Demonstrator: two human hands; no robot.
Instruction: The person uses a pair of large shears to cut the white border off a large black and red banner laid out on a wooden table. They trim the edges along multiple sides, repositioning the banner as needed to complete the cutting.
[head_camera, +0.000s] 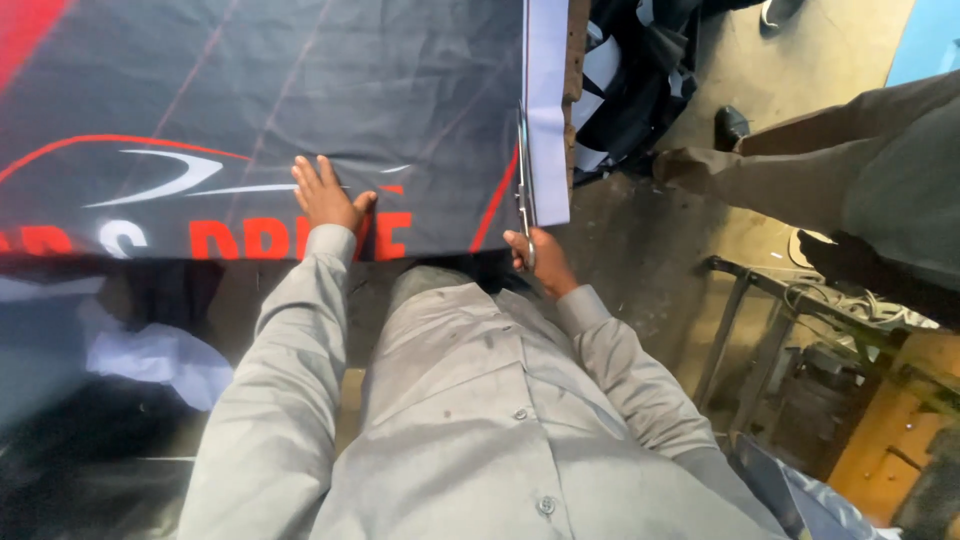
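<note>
A large dark printed banner sheet (300, 90) with red and white graphics lies spread over a table. My left hand (326, 196) presses flat on its near edge, fingers together. My right hand (537, 258) grips the handles of metal scissors (523, 185), whose blades point away from me along the sheet's right side, beside a white strip (548, 110) of the sheet's edge.
The wooden table edge (576, 60) runs just right of the scissors. Another person's legs (800, 170) and shoe (731, 125) stand on the concrete floor at right. Dark and white material (625, 80) is piled by the table. A metal frame stand (750, 300) and wooden piece (900, 430) sit at lower right.
</note>
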